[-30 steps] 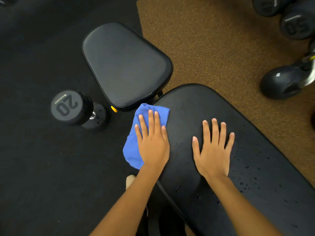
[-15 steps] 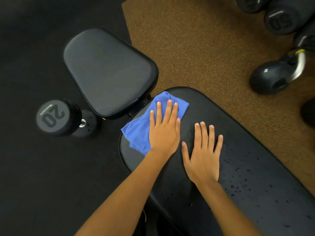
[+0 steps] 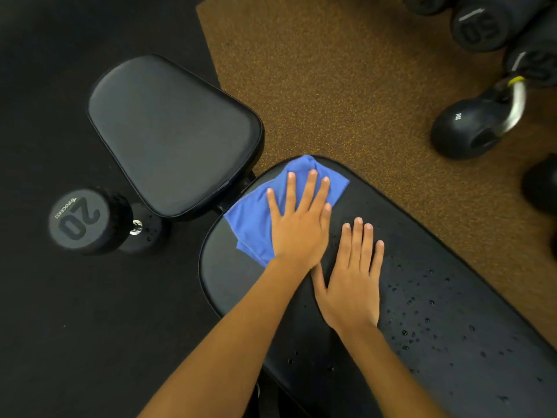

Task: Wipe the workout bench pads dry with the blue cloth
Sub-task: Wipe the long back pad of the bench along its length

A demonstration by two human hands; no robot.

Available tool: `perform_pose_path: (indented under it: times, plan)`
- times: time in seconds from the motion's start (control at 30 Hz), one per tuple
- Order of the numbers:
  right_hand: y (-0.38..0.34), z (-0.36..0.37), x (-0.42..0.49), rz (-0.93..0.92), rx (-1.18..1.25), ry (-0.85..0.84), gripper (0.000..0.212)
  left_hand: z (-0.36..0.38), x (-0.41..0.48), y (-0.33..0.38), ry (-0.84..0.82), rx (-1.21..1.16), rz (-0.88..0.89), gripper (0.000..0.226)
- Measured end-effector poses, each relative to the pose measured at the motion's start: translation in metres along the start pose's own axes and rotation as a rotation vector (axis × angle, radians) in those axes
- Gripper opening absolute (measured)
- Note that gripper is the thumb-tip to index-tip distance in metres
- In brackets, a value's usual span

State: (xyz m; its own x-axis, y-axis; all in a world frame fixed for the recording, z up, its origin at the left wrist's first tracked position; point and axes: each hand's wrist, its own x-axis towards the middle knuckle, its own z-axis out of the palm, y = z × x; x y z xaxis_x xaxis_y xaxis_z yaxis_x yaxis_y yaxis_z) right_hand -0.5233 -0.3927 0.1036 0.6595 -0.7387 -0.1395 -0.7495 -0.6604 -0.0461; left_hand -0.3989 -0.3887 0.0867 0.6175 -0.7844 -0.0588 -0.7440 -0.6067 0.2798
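A person leans over a black padded workout bench. Their left hand [image 3: 297, 227] lies flat on a rumpled blue cloth [image 3: 253, 224], fingers [image 3: 308, 191] straight and slightly fanned, pressing it down rather than gripping it. The cloth sits on the rounded near end of the long black vinyl back pad [image 3: 452, 327], the end closest to the seat, with one corner reaching the pad's far edge. Just beside it, the right hand [image 3: 352, 285] rests palm-down on the bare pad, fingers straight and close together, thumb angled out toward the left wrist; it holds nothing. Small water droplets [image 3: 416, 327] speckle the pad to the right of that hand and further along its length.

The shorter black trapezoid seat pad [image 3: 174, 137] stands just past the cloth, apart from the back pad by a narrow gap. A black rubber dumbbell marked 20 [image 3: 78, 221] lies on the dark rubber floor [image 3: 60, 327] left of the seat. On the brown speckled mat [image 3: 331, 86] to the right sit a black kettlebell with a silver handle [image 3: 464, 131] and, behind it, a black dumbbell marked 50 [image 3: 479, 25].
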Motion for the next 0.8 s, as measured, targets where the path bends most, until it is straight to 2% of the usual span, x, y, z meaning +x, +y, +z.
perform_pose_path:
  times: [0.13, 0.23, 0.33, 0.5, 0.6, 0.7, 0.8]
  plan:
    - [0.0, -0.001, 0.0, 0.01, 0.018, -0.001, 0.074, -0.002, -0.02, -0.017, 0.003, 0.015, 0.22, 0.049]
    - [-0.001, -0.001, 0.0, 0.021, 0.029, 0.01, 0.072, 0.0, -0.01, -0.027, 0.076, -0.033, 0.14, 0.047]
    - [-0.001, 0.0, 0.0, 0.019, 0.031, 0.016, 0.072, 0.004, 0.013, -0.007, 0.072, -0.076, 0.028, 0.048]
    - [0.0, 0.002, 0.0, 0.018, 0.129, 0.078, 0.064, 0.007, 0.016, 0.013, 0.002, -0.072, 0.199, 0.05]
    - [0.0, 0.0, 0.0, 0.053, 0.37, 0.168, 0.059, 0.005, -0.009, 0.004, 0.022, -0.054, 0.222, 0.049]
    - [0.005, -0.006, 0.001, 0.15, 0.773, 0.228, 0.057, 0.004, -0.038, 0.01, 0.023, -0.067, 0.126, 0.049]
    - [0.008, -0.014, 0.001, 0.286, 1.034, 0.276, 0.048, 0.002, -0.058, 0.032, -0.04, -0.101, 0.045, 0.05]
